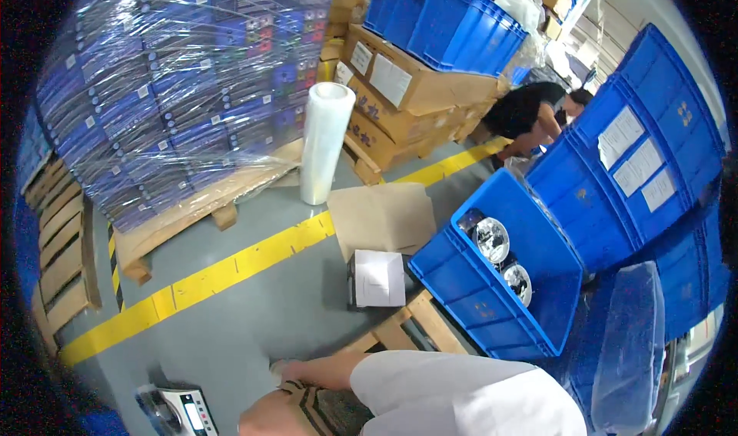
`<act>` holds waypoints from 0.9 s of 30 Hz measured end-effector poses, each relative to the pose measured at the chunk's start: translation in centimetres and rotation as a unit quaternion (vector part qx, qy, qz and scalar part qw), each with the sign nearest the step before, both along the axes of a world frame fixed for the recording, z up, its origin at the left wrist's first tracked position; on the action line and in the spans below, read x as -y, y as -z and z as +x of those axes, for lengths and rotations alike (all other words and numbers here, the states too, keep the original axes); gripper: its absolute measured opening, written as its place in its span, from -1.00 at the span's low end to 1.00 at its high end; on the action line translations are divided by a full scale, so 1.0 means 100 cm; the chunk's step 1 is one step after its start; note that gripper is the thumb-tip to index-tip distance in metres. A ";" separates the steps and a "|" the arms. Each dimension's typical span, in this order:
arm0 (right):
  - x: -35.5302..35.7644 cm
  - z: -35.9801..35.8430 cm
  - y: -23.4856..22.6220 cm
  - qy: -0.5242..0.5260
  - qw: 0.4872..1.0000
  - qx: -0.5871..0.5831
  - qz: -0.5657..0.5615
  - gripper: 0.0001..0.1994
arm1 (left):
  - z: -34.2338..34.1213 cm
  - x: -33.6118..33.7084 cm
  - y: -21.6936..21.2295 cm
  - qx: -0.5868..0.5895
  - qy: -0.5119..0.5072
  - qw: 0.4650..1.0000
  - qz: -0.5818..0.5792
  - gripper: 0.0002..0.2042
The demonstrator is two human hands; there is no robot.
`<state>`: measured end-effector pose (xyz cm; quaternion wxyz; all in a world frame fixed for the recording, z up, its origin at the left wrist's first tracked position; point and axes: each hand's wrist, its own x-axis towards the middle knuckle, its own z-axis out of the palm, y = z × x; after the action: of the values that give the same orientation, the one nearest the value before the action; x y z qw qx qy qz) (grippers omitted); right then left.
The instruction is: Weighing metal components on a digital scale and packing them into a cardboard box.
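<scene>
From the lower right, my right arm in a white sleeve reaches left across the lower edge, above my bent knee. At its end, my right hand (pixel 284 370) is small and pale against the grey floor; its fingers cannot be made out, nor whether it holds anything. Nearest to it on the left is a white digital scale (pixel 190 413) with a small display and a dark round part beside it, partly cut off by the rim. My left hand is out of view. Right of centre, a tilted blue crate (pixel 469 294) holds round shiny silver pieces (pixel 492 240).
A white-topped box (pixel 379 279) and flat cardboard (pixel 382 217) lie before me. An upright roll of clear film (pixel 327 144) stands near a wrapped pallet load (pixel 184 90). Blue bins (pixel 626 152) rise on the right. Another person (pixel 530 117) bends behind them. Yellow tape (pixel 207 282) crosses the floor.
</scene>
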<state>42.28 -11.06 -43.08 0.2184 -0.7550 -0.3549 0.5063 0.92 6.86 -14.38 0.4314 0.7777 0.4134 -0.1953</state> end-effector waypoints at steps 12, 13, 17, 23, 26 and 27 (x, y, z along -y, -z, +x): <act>0.047 0.015 -0.051 -0.139 0.984 0.083 0.069 -0.62 | 0.027 0.008 -0.032 0.051 -0.098 0.987 -0.120 -0.46; 0.052 0.019 -0.057 -0.187 0.977 0.092 0.048 -0.62 | 0.030 0.010 -0.030 0.048 -0.089 0.988 -0.119 -0.47; 0.053 0.025 -0.059 -0.226 0.970 0.087 -0.002 -0.63 | 0.028 0.008 -0.021 0.053 -0.050 0.992 -0.104 -0.51; 0.055 0.028 -0.022 -0.238 0.968 0.073 -0.011 -0.65 | 0.036 0.007 -0.016 0.064 -0.047 0.991 -0.110 -0.55; 0.020 -0.001 -0.032 -0.243 0.967 0.075 0.031 -0.66 | -0.032 -0.011 -0.011 0.102 0.066 0.992 -0.028 -0.54; -0.003 0.006 -0.023 -0.239 0.967 0.079 0.028 -0.66 | -0.029 -0.012 -0.005 0.105 0.070 0.992 -0.030 -0.54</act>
<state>42.83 -10.79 -40.81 0.0830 -0.6791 -0.5553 0.4728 -1.97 8.08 -13.86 0.4812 0.8075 0.3043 -0.1542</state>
